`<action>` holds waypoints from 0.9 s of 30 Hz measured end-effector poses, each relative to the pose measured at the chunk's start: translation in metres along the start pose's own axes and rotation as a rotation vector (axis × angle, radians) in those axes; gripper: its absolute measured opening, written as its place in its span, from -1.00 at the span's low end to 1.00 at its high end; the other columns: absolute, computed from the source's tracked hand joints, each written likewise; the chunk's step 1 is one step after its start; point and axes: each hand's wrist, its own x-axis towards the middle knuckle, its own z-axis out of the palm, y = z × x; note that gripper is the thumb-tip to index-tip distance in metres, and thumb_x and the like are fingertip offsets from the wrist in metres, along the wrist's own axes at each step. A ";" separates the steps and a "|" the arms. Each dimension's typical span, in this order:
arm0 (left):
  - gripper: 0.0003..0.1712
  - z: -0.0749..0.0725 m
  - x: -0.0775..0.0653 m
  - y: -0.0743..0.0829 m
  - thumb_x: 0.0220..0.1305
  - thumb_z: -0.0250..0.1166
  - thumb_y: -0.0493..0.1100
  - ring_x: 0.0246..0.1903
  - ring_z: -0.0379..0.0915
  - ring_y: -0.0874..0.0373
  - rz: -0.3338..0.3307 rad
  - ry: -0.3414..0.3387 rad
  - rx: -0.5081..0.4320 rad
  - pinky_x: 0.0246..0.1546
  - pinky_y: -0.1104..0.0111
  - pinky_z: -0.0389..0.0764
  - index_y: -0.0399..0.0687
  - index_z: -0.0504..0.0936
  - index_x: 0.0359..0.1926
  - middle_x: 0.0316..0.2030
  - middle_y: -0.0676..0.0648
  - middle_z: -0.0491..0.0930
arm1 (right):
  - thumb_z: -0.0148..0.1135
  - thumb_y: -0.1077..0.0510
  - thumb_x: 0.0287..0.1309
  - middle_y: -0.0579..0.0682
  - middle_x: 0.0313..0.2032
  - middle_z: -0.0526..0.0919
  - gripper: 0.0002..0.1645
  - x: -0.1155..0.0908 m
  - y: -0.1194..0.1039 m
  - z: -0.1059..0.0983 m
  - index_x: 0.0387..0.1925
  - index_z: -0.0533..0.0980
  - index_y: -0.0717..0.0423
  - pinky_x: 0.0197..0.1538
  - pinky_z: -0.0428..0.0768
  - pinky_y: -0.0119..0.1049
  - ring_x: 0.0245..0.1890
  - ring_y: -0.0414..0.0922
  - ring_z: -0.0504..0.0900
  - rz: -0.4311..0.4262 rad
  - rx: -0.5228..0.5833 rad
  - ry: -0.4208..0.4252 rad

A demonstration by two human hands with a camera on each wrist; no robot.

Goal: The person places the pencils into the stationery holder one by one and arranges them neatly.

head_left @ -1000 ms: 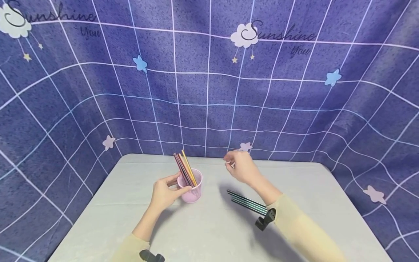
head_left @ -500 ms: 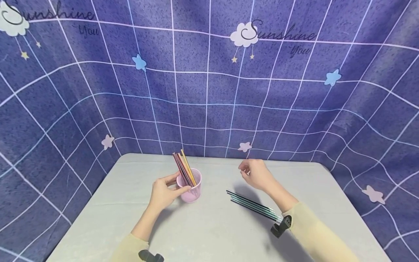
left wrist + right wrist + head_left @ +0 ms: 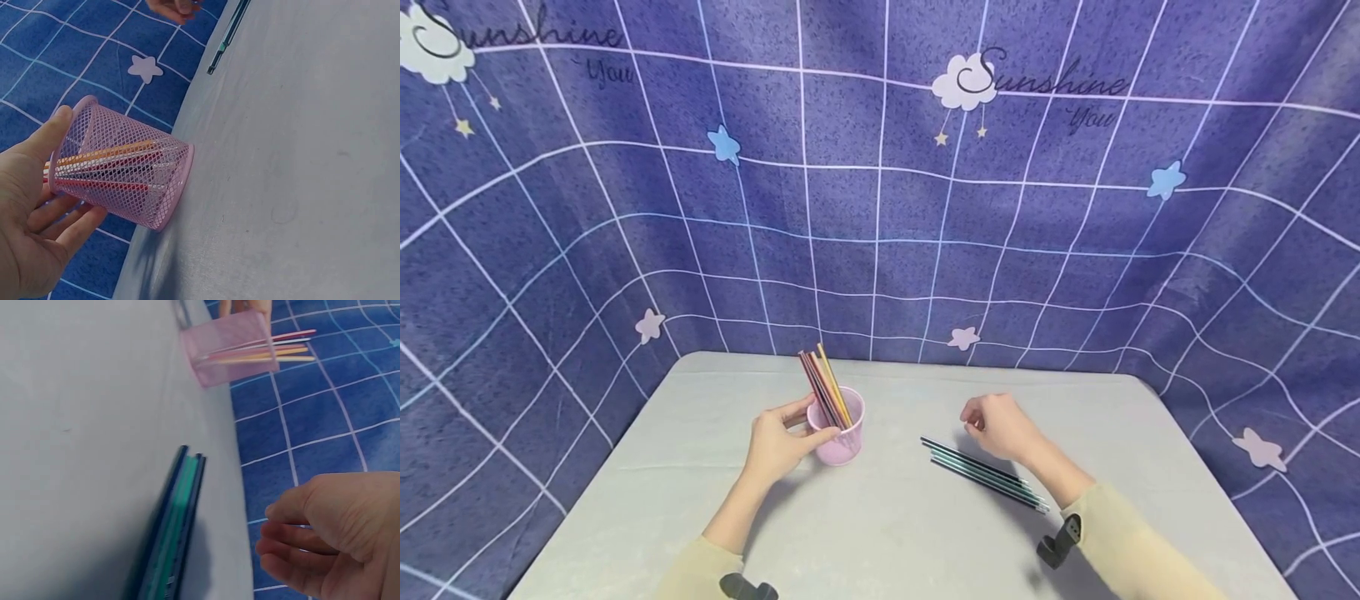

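My left hand (image 3: 772, 446) holds a pink mesh pencil cup (image 3: 838, 451) by its rim, thumb on the near side and fingers on the far side. The cup stands on the table, with several colored pencils (image 3: 822, 386) in red, dark, orange and yellow tones leaning inside it. To its right, a small bundle of green and dark pencils (image 3: 985, 477) lies flat and slanted. My right hand (image 3: 1006, 429) hovers just behind this bundle, apart from it. In the right wrist view its fingers (image 3: 297, 559) are loosely curled with nothing between them.
A pale grey table (image 3: 880, 537) carries all of these things. Behind it and along both sides hangs a blue-purple grid curtain (image 3: 880, 208) printed with stars and clouds. A dark wrist camera (image 3: 1060, 542) sits on the right sleeve, close to the pencils' near ends.
My right hand has moved right, then down and nearer, from between the cup and the pencils to just behind the pencils. The left hand and cup have stayed in place.
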 end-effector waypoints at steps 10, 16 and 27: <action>-0.18 0.001 0.000 -0.001 -0.07 0.77 -0.18 0.06 0.77 -0.29 -0.004 -0.001 -0.009 -0.02 0.11 0.88 -0.33 0.68 0.24 0.05 -0.36 0.77 | 0.46 0.33 0.08 -0.19 -0.50 0.75 -0.90 -0.020 0.010 0.022 -0.40 0.72 0.08 -0.30 0.73 -0.42 -0.47 -0.36 0.63 -0.039 -0.019 -0.068; -0.17 0.000 0.000 -0.001 -0.07 0.78 -0.17 0.07 0.77 -0.27 -0.017 0.001 -0.003 -0.01 0.10 0.88 -0.32 0.68 0.24 0.06 -0.36 0.77 | 0.44 0.36 0.03 -0.14 -0.48 0.76 -0.87 -0.026 0.009 0.029 -0.41 0.73 0.07 -0.32 0.73 -0.40 -0.46 -0.28 0.64 -0.046 -0.035 -0.080; -0.17 0.001 0.000 -0.004 -0.09 0.78 -0.16 0.04 0.78 -0.26 -0.008 0.013 0.003 -0.05 0.16 0.89 -0.32 0.69 0.24 0.03 -0.36 0.78 | 0.41 0.36 0.11 -0.17 -0.50 0.71 -0.87 -0.031 0.005 0.032 -0.40 0.72 0.07 -0.38 0.66 -0.43 -0.48 -0.34 0.56 -0.040 -0.008 -0.100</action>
